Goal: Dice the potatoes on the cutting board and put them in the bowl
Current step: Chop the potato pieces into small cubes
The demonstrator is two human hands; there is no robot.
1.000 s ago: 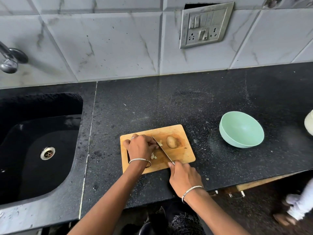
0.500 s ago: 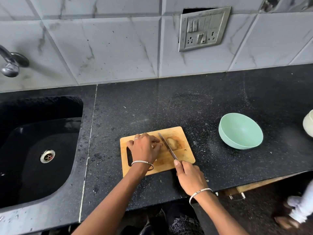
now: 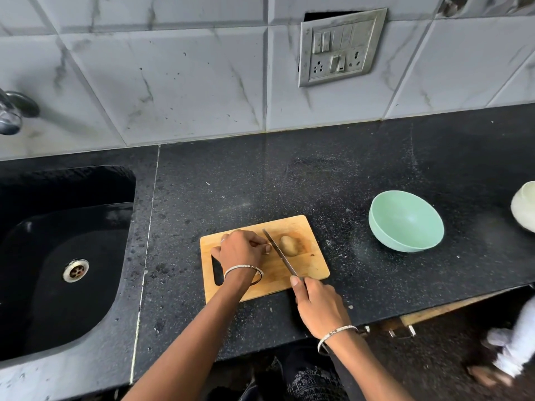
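Head view: right hand (image 3: pixel 318 306) grip closed round knife (image 3: pixel 279 253) handle, blade between potato (image 3: pixel 289 245) and left hand (image 3: pixel 241 250). Left grip curled on cutting board (image 3: pixel 307 264); contents cannot be told.

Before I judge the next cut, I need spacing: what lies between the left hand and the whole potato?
The knife, held by the right hand, slants across the cutting board between left hand and potato, in the head view.

I found nothing legible: no words, brands or numbers showed on the switch plate (image 3: pixel 338 47), the green bowl (image 3: pixel 405 222), the cutting board (image 3: pixel 312 264) or the knife (image 3: pixel 278 251) I held.
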